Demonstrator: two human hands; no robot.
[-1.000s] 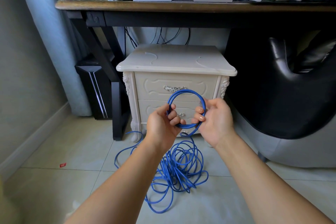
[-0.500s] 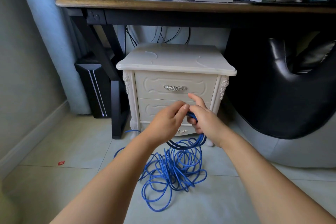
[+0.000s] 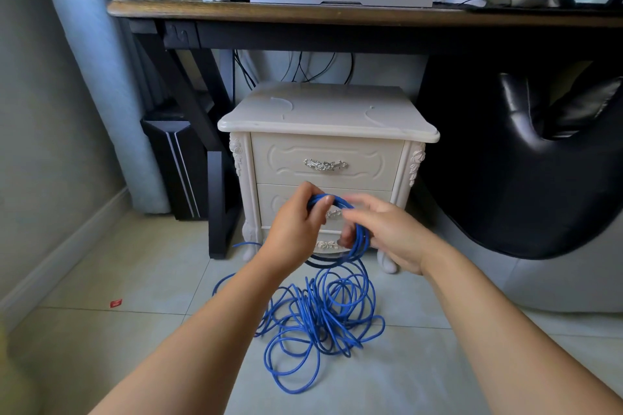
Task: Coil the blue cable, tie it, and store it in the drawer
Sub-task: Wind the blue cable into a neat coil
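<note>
A long blue cable (image 3: 320, 317) lies in a loose tangle on the tiled floor in front of a cream nightstand (image 3: 327, 114). My left hand (image 3: 296, 229) grips the top of a small coil of that cable, thumb and fingers curled round its strands. My right hand (image 3: 377, 229) holds the coil's right side, where the strands pass under its fingers; the fingertips are blurred. The nightstand's two drawers are closed; the upper drawer (image 3: 325, 178) has a silver handle, and the lower one sits partly behind my hands.
A dark wooden desk (image 3: 303, 12) with a keyboard and a mouse spans the top. A black computer tower (image 3: 178, 165) and a desk leg stand left of the nightstand. A black leather chair (image 3: 526, 162) fills the right. A red scrap (image 3: 115, 303) lies on the floor.
The coil was upright between both hands, dropped low half a second ago, and is raised again now. My right hand has slid to the coil's right side. The camera has tilted down a little.
</note>
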